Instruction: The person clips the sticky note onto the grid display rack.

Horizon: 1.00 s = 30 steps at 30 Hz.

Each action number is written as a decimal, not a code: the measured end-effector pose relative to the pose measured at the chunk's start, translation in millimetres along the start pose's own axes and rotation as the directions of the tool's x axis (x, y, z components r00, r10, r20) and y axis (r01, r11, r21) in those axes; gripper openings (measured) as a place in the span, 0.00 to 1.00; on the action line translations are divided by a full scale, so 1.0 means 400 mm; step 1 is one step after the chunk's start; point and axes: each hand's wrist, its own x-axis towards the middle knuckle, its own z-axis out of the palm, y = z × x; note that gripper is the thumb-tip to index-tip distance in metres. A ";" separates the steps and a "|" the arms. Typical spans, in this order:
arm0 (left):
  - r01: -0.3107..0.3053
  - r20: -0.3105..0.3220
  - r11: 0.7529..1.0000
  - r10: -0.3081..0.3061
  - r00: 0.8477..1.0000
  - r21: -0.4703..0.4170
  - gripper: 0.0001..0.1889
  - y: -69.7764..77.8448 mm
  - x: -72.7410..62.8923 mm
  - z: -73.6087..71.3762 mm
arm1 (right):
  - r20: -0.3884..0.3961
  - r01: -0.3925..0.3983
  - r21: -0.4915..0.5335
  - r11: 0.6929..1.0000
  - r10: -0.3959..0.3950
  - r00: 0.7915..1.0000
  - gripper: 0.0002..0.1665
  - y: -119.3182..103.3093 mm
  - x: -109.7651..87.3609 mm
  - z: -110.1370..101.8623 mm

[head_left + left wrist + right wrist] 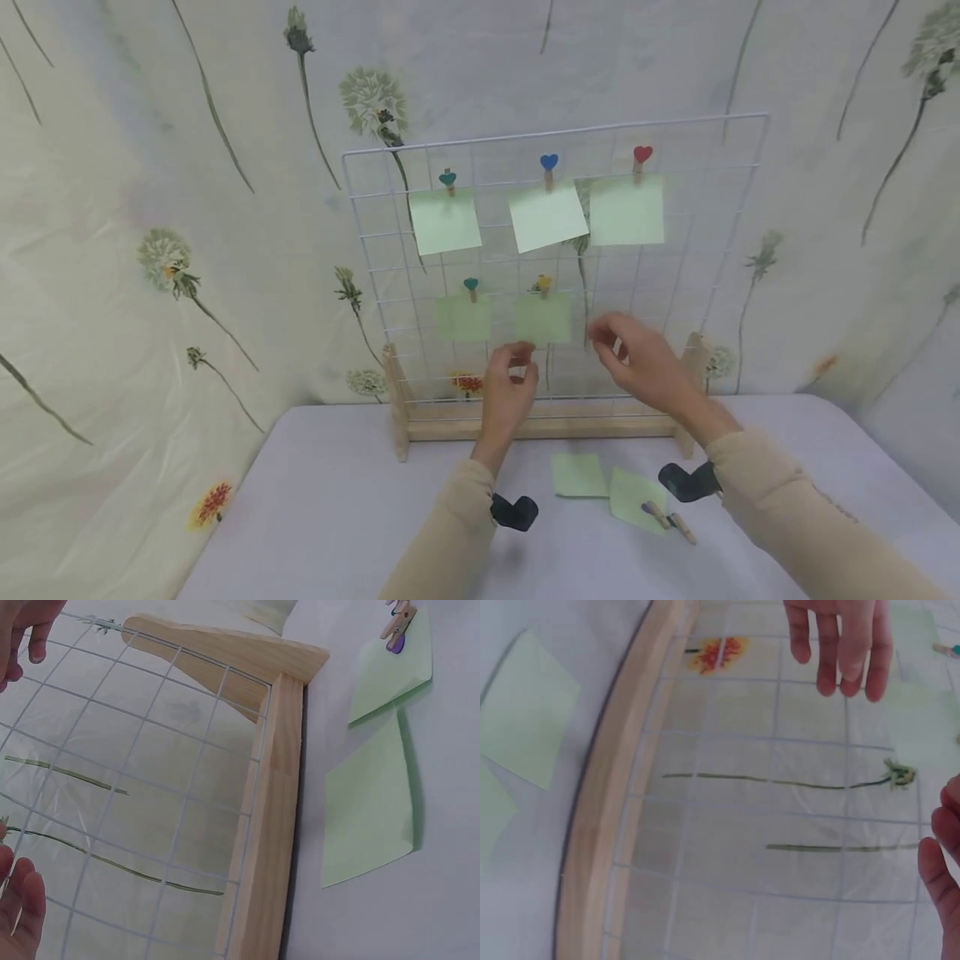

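Wire grid panel point(697, 250): white, upright in a wooden base point(540, 427) at the back of the table point(337, 517).
Upper row: three green sticky notes hung from heart-topped pegs, teal point(447, 179), blue point(549, 164), red point(642, 156).
Lower row: two notes, on a teal peg point(471, 287) and a yellow peg point(543, 285); the square to their right is bare.
Left hand point(510, 392): raised before the grid's lower part, fingers loosely curled; nothing seen in its grip.
Right hand point(637, 358): just beside the left, level with the lower row, fingers relaxed and empty.
Spare stock: two loose notes point(579, 475) on the table in front of the base, a purple-tipped peg point(654, 512) and another peg (colour unclear) lying on the right-hand one.
Handling note: judged from the bare square, a note and peg would best be lifted together, with the note's top edge held flat to a wire while the peg bites both.
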 end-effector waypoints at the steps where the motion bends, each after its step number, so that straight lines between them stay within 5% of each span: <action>1: 0.007 0.003 1.000 -0.007 1.000 0.002 0.14 -0.003 -0.005 0.001 | -0.001 -0.005 0.004 1.000 0.005 1.000 0.10 0.000 -0.009 0.004; 7: 0.095 0.063 0.995 -0.095 0.994 -0.006 0.14 -0.026 -0.037 0.008 | 0.002 -0.041 0.028 0.999 0.041 0.999 0.11 0.000 -0.072 0.028; 14: 0.178 0.197 0.984 -0.178 0.964 0.018 0.16 -0.066 -0.095 0.025 | 0.028 -0.208 0.162 0.965 0.206 0.978 0.09 -0.002 -0.145 0.039; 18: 0.214 0.241 0.977 -0.213 0.947 0.022 0.18 -0.095 -0.133 0.036 | 0.019 -0.301 0.200 0.933 0.303 0.953 0.06 0.002 -0.197 0.055; 23: 0.256 0.223 0.967 -0.244 0.944 -0.023 0.21 -0.126 -0.183 0.044 | -0.063 -0.370 0.245 0.896 0.396 0.916 0.08 0.002 -0.266 0.078; 30: 0.333 0.192 0.943 -0.325 0.926 -0.007 0.21 -0.151 -0.246 0.036 | -0.098 -0.505 0.329 0.798 0.561 0.822 0.06 -0.002 -0.345 0.087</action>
